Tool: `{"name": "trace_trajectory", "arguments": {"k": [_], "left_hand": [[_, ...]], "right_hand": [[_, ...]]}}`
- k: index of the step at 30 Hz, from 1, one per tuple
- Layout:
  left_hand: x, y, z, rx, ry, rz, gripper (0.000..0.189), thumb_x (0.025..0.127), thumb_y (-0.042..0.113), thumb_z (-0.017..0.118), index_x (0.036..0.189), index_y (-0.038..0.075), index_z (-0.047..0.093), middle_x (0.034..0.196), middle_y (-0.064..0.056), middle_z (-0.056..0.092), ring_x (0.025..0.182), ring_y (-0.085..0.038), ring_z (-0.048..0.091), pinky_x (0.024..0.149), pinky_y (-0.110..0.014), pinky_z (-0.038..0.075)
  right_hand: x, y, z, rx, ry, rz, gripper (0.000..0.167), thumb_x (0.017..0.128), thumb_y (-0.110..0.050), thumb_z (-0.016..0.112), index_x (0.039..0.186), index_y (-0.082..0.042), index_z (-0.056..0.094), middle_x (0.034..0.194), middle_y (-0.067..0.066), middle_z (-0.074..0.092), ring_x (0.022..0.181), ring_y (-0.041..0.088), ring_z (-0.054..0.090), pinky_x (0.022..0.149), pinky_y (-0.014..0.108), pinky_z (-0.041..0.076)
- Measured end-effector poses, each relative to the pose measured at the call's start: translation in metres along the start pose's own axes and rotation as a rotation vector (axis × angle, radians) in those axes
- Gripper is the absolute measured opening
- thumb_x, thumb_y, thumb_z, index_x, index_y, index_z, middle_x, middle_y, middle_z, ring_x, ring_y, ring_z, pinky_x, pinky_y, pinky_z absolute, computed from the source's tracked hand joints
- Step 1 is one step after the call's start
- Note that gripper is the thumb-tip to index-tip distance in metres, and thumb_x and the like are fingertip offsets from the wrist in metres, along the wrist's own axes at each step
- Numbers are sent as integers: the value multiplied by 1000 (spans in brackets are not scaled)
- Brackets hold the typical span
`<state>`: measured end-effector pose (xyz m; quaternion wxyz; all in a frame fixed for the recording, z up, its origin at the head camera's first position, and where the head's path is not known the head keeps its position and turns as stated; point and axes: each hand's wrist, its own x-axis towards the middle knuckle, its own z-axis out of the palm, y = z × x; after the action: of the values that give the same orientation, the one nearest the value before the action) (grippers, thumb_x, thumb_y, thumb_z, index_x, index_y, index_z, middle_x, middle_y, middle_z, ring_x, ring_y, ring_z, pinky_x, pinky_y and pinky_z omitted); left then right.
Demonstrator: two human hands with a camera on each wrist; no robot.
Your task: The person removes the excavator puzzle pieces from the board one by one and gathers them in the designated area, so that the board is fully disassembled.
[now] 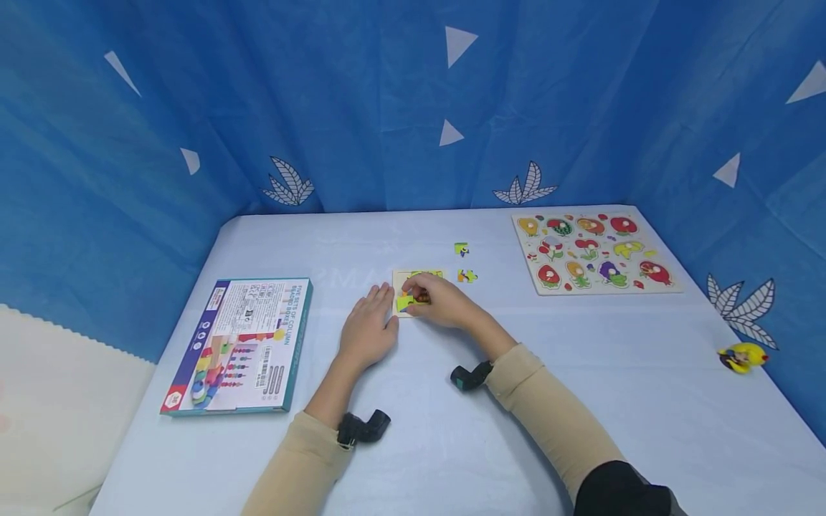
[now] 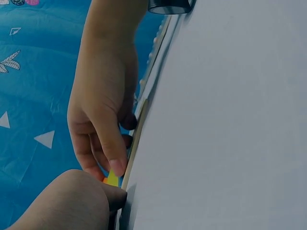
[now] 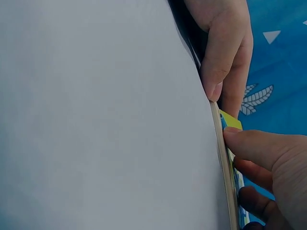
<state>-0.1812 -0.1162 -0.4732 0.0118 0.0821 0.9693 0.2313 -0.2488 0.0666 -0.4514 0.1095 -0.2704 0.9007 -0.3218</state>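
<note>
A small wooden puzzle board (image 1: 399, 279) lies near the middle of the table, partly covered by my right hand (image 1: 442, 301). That hand pinches a yellow-green puzzle piece (image 1: 404, 302) between thumb and fingers, low over the board's left side. In the right wrist view the same yellow piece (image 3: 231, 119) stands slightly tilted above the board's edge. My left hand (image 1: 369, 326) rests palm down, fingers extended, with its thumb against the board's near left corner. Beyond the right hand lie two loose puzzle pieces, an upper one (image 1: 461, 249) and a lower one (image 1: 467, 276).
To the left lies a flat toy box (image 1: 258, 308) with printed pictures. A wooden fruit puzzle board (image 1: 542, 281) sits at the back right. A small yellow toy figure (image 1: 743, 356) lies near the right edge. Blue curtain (image 1: 387, 93) hangs behind the white table.
</note>
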Motion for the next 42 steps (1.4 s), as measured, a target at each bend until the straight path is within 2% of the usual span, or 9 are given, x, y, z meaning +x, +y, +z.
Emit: {"name": "trace_trajectory", "arguments": {"k": [8, 18, 27, 31, 35, 37, 42], "left_hand": [[1, 0, 1, 11, 0, 0, 60, 101, 34, 42, 156, 9, 31, 164, -5, 26, 155, -22, 18, 126, -45, 16], [-1, 1, 1, -1, -4, -10, 61, 101, 33, 41, 156, 8, 30, 165, -4, 25, 155, -22, 17, 127, -44, 15], [-1, 2, 0, -11, -11, -18, 61, 101, 33, 42, 156, 10, 29, 165, -3, 24, 155, -19, 15, 127, -43, 14], [-1, 2, 0, -11, -9, -18, 61, 101, 33, 43, 156, 10, 29, 165, -3, 25, 155, -19, 15, 127, -43, 14], [-1, 2, 0, -11, -7, -18, 61, 101, 33, 44, 156, 10, 30, 165, -3, 25, 155, -19, 16, 127, -43, 14], [-1, 2, 0, -10, -8, -17, 61, 101, 33, 44, 156, 10, 30, 165, -3, 25, 155, -20, 16, 127, -43, 14], [-2, 3, -1, -10, -9, -21, 61, 102, 33, 43, 156, 9, 29, 165, -4, 25, 155, -21, 16, 127, -44, 14]], "right_hand": [[-3, 0, -1, 108, 33, 25, 36, 85, -20, 79, 119, -19, 67, 98, -2, 64, 87, 15, 56, 77, 29, 49], [-6, 1, -2, 117, 14, 14, 41, 87, -22, 78, 126, -16, 67, 103, -1, 66, 87, 15, 55, 76, 28, 48], [-7, 0, -3, 121, 14, 10, 47, 83, -25, 81, 127, -15, 67, 103, -1, 67, 89, 15, 56, 77, 27, 49], [-7, 0, -3, 103, 14, 13, 48, 83, -24, 81, 128, -15, 66, 107, 0, 67, 92, 15, 57, 81, 30, 51], [-8, -2, -2, 83, 37, 21, 49, 83, -25, 81, 129, -15, 66, 121, 1, 68, 103, 15, 59, 95, 35, 52], [-8, -2, -2, 80, 51, 21, 49, 83, -25, 81, 129, -15, 66, 125, 1, 67, 104, 15, 59, 97, 36, 51], [-9, -1, -1, 105, 68, 7, 50, 83, -28, 81, 129, -14, 66, 116, 1, 68, 94, 16, 58, 84, 33, 52]]}}
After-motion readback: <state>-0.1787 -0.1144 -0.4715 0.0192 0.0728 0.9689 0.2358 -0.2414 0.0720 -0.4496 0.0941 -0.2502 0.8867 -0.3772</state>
